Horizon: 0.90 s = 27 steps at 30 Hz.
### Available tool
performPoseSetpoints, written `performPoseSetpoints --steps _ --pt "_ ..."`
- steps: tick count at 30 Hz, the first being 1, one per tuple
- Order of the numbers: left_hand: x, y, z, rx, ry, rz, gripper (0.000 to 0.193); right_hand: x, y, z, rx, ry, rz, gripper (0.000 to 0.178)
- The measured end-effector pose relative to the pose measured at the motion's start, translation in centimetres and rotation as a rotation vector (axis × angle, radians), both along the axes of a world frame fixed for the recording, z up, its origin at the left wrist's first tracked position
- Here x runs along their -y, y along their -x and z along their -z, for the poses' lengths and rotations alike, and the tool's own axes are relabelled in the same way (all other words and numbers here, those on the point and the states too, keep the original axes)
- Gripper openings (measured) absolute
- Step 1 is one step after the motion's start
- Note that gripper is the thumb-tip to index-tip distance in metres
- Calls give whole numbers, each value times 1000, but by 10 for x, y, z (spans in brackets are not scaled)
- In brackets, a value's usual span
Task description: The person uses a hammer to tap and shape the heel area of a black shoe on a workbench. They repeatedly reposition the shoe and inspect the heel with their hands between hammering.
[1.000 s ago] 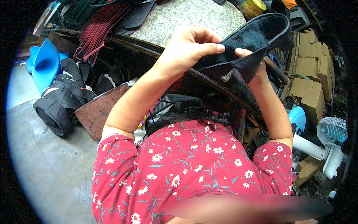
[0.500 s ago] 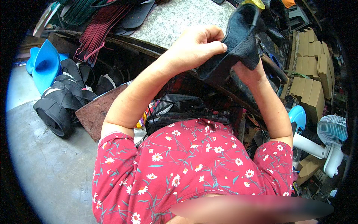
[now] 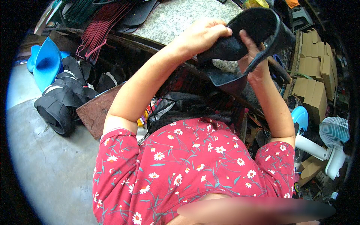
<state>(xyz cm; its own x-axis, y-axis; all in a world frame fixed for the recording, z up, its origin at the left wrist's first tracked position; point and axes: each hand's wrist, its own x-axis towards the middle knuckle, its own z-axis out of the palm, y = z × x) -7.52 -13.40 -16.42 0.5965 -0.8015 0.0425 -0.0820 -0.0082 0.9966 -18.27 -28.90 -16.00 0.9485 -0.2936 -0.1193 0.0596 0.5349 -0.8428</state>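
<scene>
Now my left hand (image 3: 200,35) pinches the curved black rubber piece (image 3: 255,37) by its near edge, my right hand (image 3: 258,56) gripping underneath; raised between both, it could spring free if either grip slackens.

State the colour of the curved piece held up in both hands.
Black, a dark curved piece; the head view shows it, gripped by both hands.
</scene>
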Motion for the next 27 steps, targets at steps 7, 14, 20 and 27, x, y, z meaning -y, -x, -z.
performPoseSetpoints --steps 7,14,20,27 --pt "1 -1 9 619 -229 -214 32 25 8 3 -378 197 -251 18" --pt "-22 -3 -4 816 -359 -177 28 65 -16 -72 540 1823 384 15" --pt "-21 3 -6 716 -229 -70 27 23 -38 -50 566 1896 -234 18" --pt "-47 2 1 538 -197 -12 31 49 -43 -36 181 1634 -595 26"
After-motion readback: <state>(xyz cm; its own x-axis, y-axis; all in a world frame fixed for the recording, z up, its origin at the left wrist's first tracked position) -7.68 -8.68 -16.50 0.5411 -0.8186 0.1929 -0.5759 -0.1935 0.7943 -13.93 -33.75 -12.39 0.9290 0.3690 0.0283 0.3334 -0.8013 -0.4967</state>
